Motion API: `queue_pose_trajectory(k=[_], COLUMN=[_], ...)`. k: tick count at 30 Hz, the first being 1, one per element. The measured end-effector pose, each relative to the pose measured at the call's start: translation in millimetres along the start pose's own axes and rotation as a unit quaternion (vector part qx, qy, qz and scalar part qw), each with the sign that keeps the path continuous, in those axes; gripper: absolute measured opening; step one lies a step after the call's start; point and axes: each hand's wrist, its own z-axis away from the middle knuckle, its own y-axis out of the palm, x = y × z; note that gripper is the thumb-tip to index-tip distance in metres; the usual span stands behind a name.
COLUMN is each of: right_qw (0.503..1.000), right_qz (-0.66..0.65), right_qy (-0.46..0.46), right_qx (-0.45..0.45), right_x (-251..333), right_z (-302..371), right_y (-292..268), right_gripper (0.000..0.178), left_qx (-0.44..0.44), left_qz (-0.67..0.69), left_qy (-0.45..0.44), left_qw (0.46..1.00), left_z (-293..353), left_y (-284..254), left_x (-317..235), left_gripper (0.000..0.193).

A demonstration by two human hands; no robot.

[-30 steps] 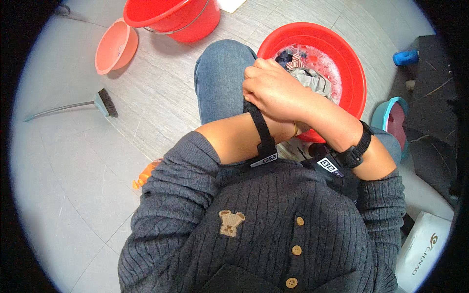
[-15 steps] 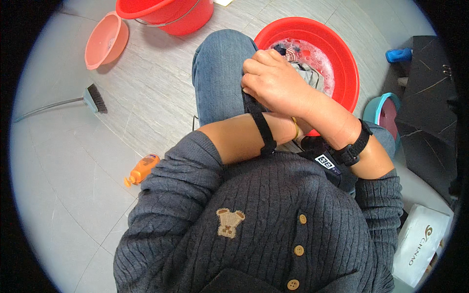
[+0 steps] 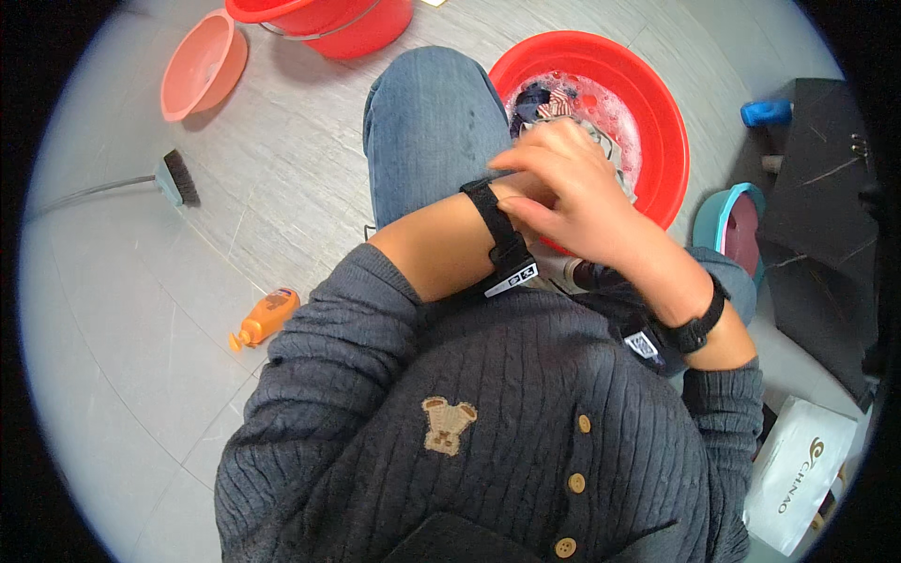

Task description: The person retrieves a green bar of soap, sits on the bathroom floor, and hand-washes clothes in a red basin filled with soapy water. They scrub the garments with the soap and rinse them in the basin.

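Observation:
My right hand [image 3: 582, 202] lies with stretched fingers across my left hand [image 3: 527, 186], which is almost wholly covered by it. Both are held above my knee in blue jeans [image 3: 427, 122], at the near edge of a red basin [image 3: 662, 113]. The basin holds foamy water and dark and patterned laundry [image 3: 554, 98]. A black strap [image 3: 497, 230] circles my left wrist, and a black band [image 3: 696, 328] sits on my right wrist. Neither hand touches the laundry. Whether my left hand's fingers are curled is hidden.
On the grey tiled floor lie an orange bottle [image 3: 266, 317], a long-handled brush [image 3: 175, 178], a pink bowl [image 3: 202, 61] and a red bucket [image 3: 328, 23]. To the right are a teal tub [image 3: 713, 216], a blue bottle [image 3: 765, 113], a black object [image 3: 817, 188] and a white bag [image 3: 798, 469].
My right hand has loosened from a tight clasp over my left hand and its fingers now stretch out. The view has tilted, so the floor items sit lower in the picture.

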Motion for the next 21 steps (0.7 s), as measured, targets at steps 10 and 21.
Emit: queue_pose_trajectory(k=[10,21], right_qw=[0.98,0.976], right_qz=[0.099,0.024], right_qy=[0.172,0.209], right_qx=[0.013,0.056], right_x=[26.0,33.4], right_z=[20.6,28.6], right_y=[0.9,6.4], right_gripper=[0.029,0.021], left_qx=[-0.009,-0.006], left_qz=[0.004,0.077], left_qy=[-0.036,-0.11], left_qw=[0.999,0.991], left_z=[-18.7,-44.4], left_y=[-9.5,-39.4], left_x=[-1.8,20.4], left_gripper=[0.025,0.025])
